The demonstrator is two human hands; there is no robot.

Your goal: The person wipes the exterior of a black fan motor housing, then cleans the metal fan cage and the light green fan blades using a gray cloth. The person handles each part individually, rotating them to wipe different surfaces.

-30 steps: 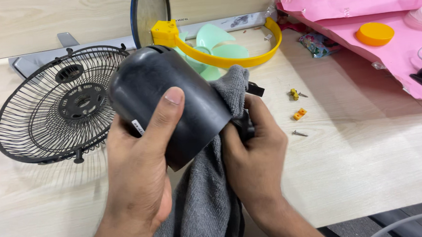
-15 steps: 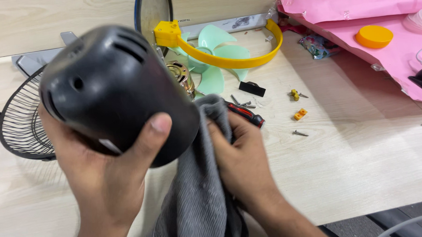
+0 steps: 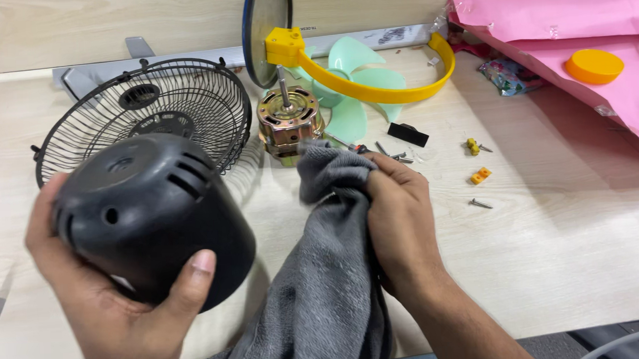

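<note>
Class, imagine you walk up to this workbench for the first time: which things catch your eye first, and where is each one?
Nearest the camera, the left hand grips a black vented motor cover, while the right hand clutches a grey cloth beside it. Behind them a black wire fan guard lies on the wooden table, next to a bare motor, pale green blades and a yellow curved bracket. Pink sheeting covers the far right corner.

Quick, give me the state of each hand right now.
Left hand: closed around the black motor cover, holding it up.
Right hand: closed on the grey cloth, apart from the cover.
</note>
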